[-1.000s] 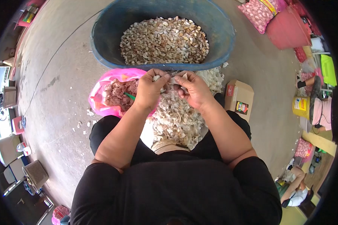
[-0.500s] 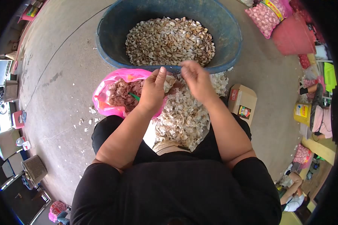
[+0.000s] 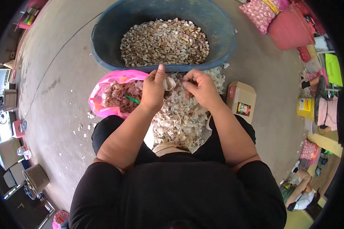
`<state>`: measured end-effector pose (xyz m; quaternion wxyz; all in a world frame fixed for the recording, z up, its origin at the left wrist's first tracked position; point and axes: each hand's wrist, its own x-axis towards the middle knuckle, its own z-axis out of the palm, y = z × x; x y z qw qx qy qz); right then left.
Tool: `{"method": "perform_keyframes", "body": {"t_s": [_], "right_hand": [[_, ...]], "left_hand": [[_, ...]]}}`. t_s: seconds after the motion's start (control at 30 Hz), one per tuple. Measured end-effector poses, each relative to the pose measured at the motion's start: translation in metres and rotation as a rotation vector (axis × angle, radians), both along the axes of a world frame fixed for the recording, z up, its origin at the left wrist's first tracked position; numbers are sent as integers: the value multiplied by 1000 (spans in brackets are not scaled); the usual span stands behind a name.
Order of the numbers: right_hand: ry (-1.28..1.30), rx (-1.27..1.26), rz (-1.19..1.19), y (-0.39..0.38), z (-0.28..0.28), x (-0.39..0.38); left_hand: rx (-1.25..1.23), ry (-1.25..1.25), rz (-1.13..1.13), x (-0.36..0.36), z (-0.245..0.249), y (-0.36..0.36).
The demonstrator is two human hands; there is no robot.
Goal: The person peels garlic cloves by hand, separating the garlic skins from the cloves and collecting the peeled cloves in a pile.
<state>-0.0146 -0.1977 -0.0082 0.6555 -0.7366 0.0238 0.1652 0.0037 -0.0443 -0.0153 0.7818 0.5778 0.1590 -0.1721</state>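
Observation:
My left hand (image 3: 153, 91) is closed around a pale garlic bulb (image 3: 169, 83), thumb pointing up, beside the pink bag (image 3: 97, 93) of reddish-brown skins. To its right, my right hand (image 3: 201, 87) is pinched, thumb near the forefinger, with a bit of thin skin seeming to hang at the fingertips, too small to make out. Beneath both hands lies a heap of whitish garlic peelings (image 3: 179, 122) between my knees. Just beyond them stands the large blue tub (image 3: 219, 34), holding many loose cloves (image 3: 164, 42). A green object (image 3: 132, 99) rests in the bag.
A cardboard box (image 3: 241, 100) stands right of the peelings. Farther right are a red tub (image 3: 290, 28), a net sack of garlic (image 3: 257, 14), a yellow bucket (image 3: 306, 107) and other people partly in view. A grey basket (image 3: 37, 177) is at the lower left.
My right hand has drawn down and its fingers have closed to a pinch. My left hand still holds the bulb. The surroundings have shifted slightly left in view.

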Motion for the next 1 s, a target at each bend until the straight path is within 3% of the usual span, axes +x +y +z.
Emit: {"method": "perform_keyframes", "body": {"t_s": [0.03,0.1,0.2,0.33,0.4,0.53,0.63,0.73,0.77,0.87,0.9,1.0], "right_hand": [[-184,-275,21,-2,-17,-1],[-186,-330,-45,-3,-16,-7],[-261,-253,-153,9,-12,-15],[-398,-352,-194,13,-9,-19],[-463,-452,-204,15,-6,-19],[-408,-253,-247,21,-7,-16],[-412,-56,-328,23,-14,-9],[189,529,-187,12,4,-4],[203,640,-155,8,0,-2],[210,575,-156,7,-1,2],[192,553,-145,6,-5,3],[37,418,-130,12,-7,3]], "left_hand": [[43,-34,-38,-1,-4,-1],[177,-119,-155,-2,-4,-5],[97,-145,-195,-13,-9,-21],[352,-252,-302,-12,1,-24],[286,-306,-202,-13,-10,-31],[69,-199,-152,-14,-16,-26],[-128,39,16,-11,-2,-25],[-357,157,-230,1,-2,0],[-278,164,-241,3,-2,3],[-285,277,-122,6,13,2],[-315,235,-188,6,9,7],[-94,-20,-271,3,0,8]]}}
